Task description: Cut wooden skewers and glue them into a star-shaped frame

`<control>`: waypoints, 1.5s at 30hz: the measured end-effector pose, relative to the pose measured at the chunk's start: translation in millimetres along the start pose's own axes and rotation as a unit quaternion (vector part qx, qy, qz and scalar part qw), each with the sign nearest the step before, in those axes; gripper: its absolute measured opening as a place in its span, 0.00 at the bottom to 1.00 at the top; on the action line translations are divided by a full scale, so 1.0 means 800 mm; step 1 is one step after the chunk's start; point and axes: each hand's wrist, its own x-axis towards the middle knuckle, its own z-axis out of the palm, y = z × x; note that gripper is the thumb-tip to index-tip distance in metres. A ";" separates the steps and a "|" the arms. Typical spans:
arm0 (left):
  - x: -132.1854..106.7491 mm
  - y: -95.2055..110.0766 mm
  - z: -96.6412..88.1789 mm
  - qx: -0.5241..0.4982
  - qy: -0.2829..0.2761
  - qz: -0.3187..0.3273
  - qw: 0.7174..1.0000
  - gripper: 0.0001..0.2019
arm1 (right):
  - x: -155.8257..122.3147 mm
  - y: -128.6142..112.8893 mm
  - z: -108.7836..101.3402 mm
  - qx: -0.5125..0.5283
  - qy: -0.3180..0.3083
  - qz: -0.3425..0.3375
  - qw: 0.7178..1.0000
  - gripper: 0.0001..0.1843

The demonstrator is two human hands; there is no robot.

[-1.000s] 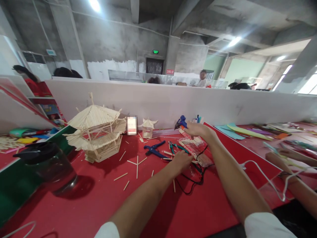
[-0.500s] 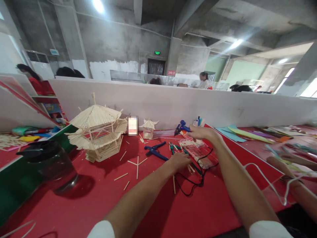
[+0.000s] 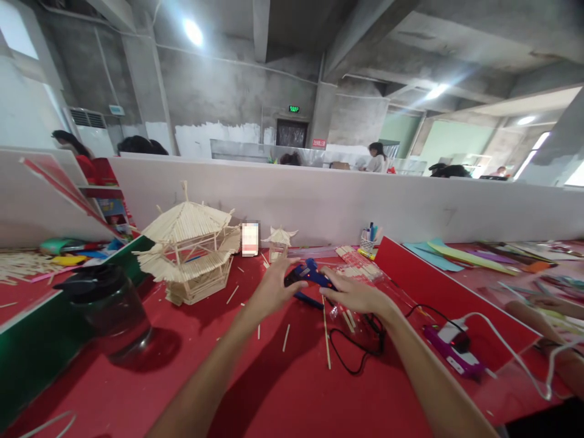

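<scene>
My right hand (image 3: 356, 295) is closed on the handle end of a blue glue gun (image 3: 308, 272), held low over the red table (image 3: 292, 389). My left hand (image 3: 272, 288) is at the gun's front end, with its fingers spread and nothing in them. The gun's black cord (image 3: 353, 353) loops on the table below my right wrist. Blue-handled pliers (image 3: 305, 298) lie partly hidden under the gun. A clear packet of thin wooden sticks (image 3: 365, 269) lies just beyond my right hand. Loose sticks (image 3: 326, 331) are scattered around.
A large stick pagoda (image 3: 188, 255) stands at the left and a small one (image 3: 279, 241) by the white partition (image 3: 410, 210). A black-lidded jar (image 3: 106, 304) is at the near left. A purple power strip (image 3: 451, 351), coloured paper (image 3: 456, 252) and another person's arm (image 3: 542, 316) are to the right.
My right hand has brought the glue gun from the back of the table toward me. My left hand has lifted off the table, opened and moved to the gun. The view shifted left.
</scene>
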 end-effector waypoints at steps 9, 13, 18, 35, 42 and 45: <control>0.027 -0.024 -0.031 -0.166 0.006 -0.093 0.982 0.17 | -0.028 0.034 -0.004 0.124 -0.069 0.035 0.989 0.25; 0.028 -0.035 -0.048 -0.147 0.004 -0.098 0.984 0.15 | -0.075 0.075 -0.020 0.221 -0.132 0.090 0.962 0.29; 0.026 -0.037 -0.058 -0.074 -0.053 -0.109 0.990 0.13 | -0.099 0.078 -0.035 0.225 -0.099 0.166 0.955 0.31; 0.018 -0.018 -0.039 -0.048 -0.132 -0.068 0.988 0.11 | 0.049 -0.037 -0.017 0.055 0.019 -0.159 0.986 0.18; 0.015 -0.023 -0.039 0.097 -0.194 -0.105 0.971 0.11 | 0.140 0.048 -0.022 -0.080 -0.002 -0.043 0.996 0.12; 0.015 -0.018 -0.038 0.132 -0.202 -0.126 0.962 0.13 | 0.184 0.098 -0.003 -0.139 0.066 0.031 0.988 0.12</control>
